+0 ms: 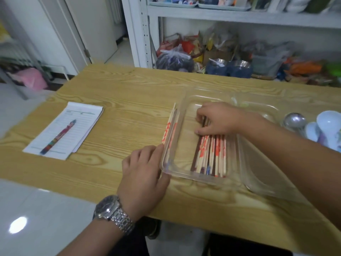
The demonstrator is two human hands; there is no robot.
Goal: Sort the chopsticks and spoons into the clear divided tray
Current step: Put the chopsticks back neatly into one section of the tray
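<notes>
Wooden chopsticks point(212, 156) gripped by right hand point(215, 120), left hand point(144, 180) seemingly touching tray point(262, 169)

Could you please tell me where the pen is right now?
In the head view the pen lies on the notepad, left of the left hand and the clear tray.

Wood-grain surface point(120, 100): notepad point(81, 115) mid-left, clear divided tray point(166, 169) ctr-right, few chopsticks point(169, 126) along its left wall, metal spoon point(295, 121) & white spoons point(328, 124) far right.
</notes>
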